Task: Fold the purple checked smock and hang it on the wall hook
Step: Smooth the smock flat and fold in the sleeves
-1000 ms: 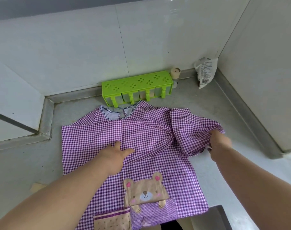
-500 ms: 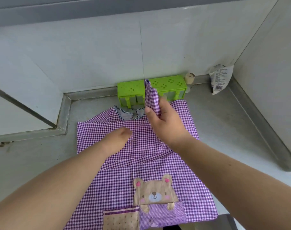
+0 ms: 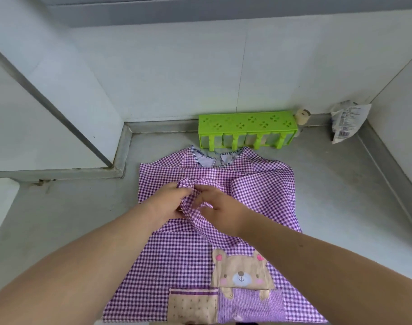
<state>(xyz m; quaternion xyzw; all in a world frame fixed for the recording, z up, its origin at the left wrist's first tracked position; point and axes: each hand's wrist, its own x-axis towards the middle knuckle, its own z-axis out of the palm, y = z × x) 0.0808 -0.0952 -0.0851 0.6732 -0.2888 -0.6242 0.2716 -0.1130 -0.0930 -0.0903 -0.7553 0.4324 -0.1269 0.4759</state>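
Directly below my view, a purple checked smock (image 3: 223, 231) lies spread flat on a grey bench (image 3: 341, 195), face up. Its long axis runs away from me: the striped collar (image 3: 214, 158) points toward the back wall, and the hem is nearest me at the bottom edge of the view. A brown bear patch (image 3: 241, 270) sits low on the front, above two pockets, one beige (image 3: 193, 306) and one lilac (image 3: 251, 308); I cannot tell whether anything is in them.

Both hands meet over the chest of the smock, touching each other. My left hand (image 3: 167, 202) has its fingers curled round a bunched fold of checked cloth. My right hand (image 3: 221, 212) pinches the same fold, a sleeve drawn across toward the middle, with a loop of cloth between thumb and fingers.

Just beyond the collar, against the back wall, stands a bright green plastic rack (image 3: 247, 130) with cut-out clover shapes on top. It is divided into several open-fronted compartments; what they hold is too dim to make out. A small beige roll (image 3: 302, 116) stands at the rack's right end, touching it or nearly so. Farther right, in the corner, a crumpled white packet (image 3: 348, 120) leans against the wall, well apart from the smock.
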